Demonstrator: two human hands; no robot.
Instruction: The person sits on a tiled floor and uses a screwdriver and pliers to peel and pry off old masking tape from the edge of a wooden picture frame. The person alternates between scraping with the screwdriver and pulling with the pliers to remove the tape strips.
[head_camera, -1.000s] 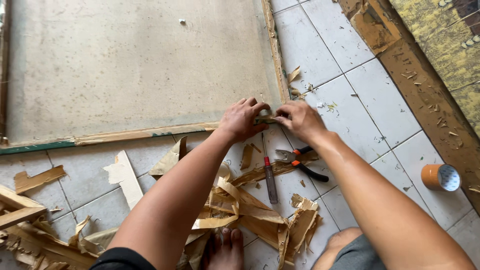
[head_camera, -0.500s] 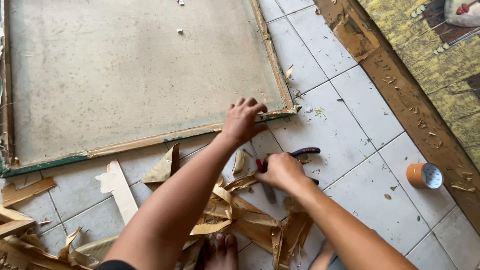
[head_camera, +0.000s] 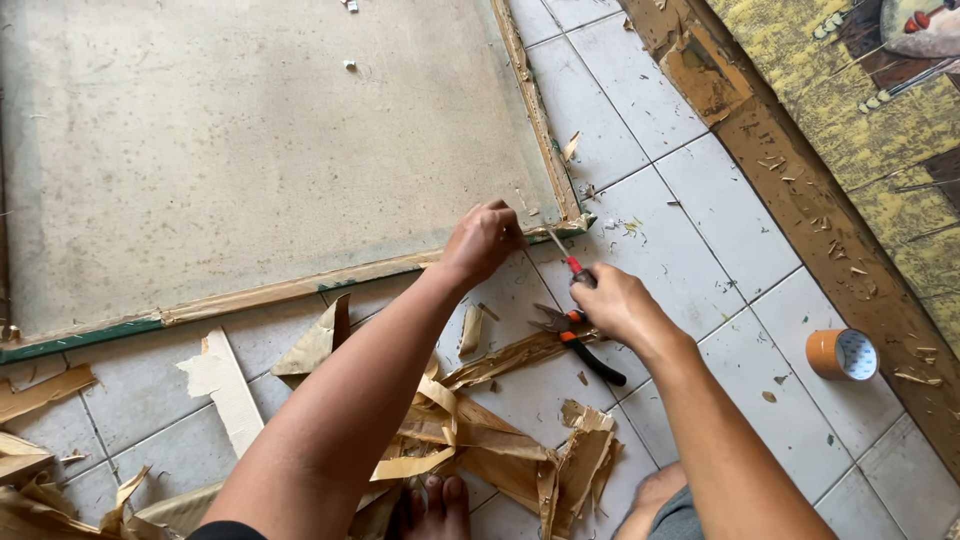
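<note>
Kneeling on a white tiled floor (head_camera: 700, 220) strewn with torn paper scraps (head_camera: 480, 450).

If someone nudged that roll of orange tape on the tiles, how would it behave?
The tape roll lies tilted near the wooden frame, so a nudge would probably slide or wobble it rather than roll it far. It looks hollow-cored and likely light. The glossy floor tiles probably offer little grip.

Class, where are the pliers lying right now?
In the head view, the pliers lie on the floor tiles just below the right hand, beside the torn tape scraps.
</note>
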